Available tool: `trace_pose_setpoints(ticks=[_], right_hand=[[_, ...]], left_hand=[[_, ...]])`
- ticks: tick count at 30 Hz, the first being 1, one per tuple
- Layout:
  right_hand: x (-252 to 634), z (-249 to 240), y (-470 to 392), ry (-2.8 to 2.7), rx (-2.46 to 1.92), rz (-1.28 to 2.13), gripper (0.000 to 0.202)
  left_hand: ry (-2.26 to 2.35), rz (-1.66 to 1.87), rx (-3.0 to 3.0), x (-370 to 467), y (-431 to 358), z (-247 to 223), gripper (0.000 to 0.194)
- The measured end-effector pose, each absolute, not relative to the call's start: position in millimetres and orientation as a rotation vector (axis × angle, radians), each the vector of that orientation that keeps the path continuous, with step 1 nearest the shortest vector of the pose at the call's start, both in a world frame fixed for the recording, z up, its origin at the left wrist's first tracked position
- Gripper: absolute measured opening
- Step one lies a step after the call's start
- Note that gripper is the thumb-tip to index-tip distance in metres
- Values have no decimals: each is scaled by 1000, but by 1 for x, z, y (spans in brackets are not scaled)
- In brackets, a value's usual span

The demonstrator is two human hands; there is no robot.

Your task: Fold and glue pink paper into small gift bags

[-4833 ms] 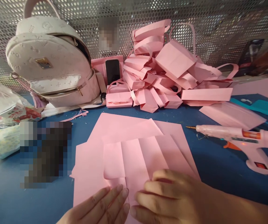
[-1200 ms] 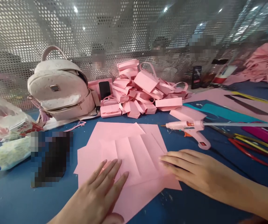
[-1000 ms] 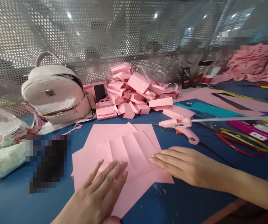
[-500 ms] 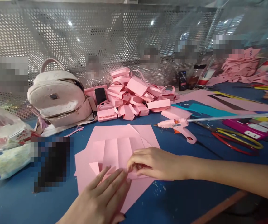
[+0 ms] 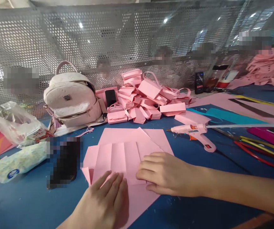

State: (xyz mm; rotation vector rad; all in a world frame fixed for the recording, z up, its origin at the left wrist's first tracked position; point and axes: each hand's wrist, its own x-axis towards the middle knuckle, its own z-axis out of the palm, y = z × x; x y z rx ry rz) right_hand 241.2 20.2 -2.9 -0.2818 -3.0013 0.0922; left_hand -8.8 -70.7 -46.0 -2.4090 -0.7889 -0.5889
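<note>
A creased pink paper (image 5: 118, 159) with several parallel fold lines lies over larger pink sheets (image 5: 148, 206). My left hand (image 5: 103, 197) rests palm down on its near left part, fingers stretched out. My right hand (image 5: 162, 173) is at the paper's near right corner with curled fingers closed on its edge; the fingertips are partly hidden. A small folded pink flap (image 5: 86, 175) sticks up at the left edge.
Behind the sheets are a pale backpack (image 5: 72, 95) and a heap of folded pink paper pieces (image 5: 137, 105). A pink glue gun (image 5: 194, 132) and red-and-yellow-handled scissors (image 5: 258, 149) lie right. A plastic bag (image 5: 15, 121) and a pale packet (image 5: 19, 162) are left.
My hands have drawn apart: the left has slid back from the paper's near edge, and the right has moved right along it. The view has turned left.
</note>
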Motion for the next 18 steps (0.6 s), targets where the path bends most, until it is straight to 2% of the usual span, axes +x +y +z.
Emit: trace_pose_setpoints(ticks=[9, 12, 18], right_hand=[[222, -11, 15, -2835, -239, -9, 20], [219, -12, 23, -2779, -110, 72, 26], [226, -5, 40, -2869, 182, 240, 21]], left_hand=[[-769, -722, -2458, -16, -66, -32, 30], [-729, -756, -2480, -11, -70, -32, 29], [-912, -794, -2672, 7, -74, -32, 20]])
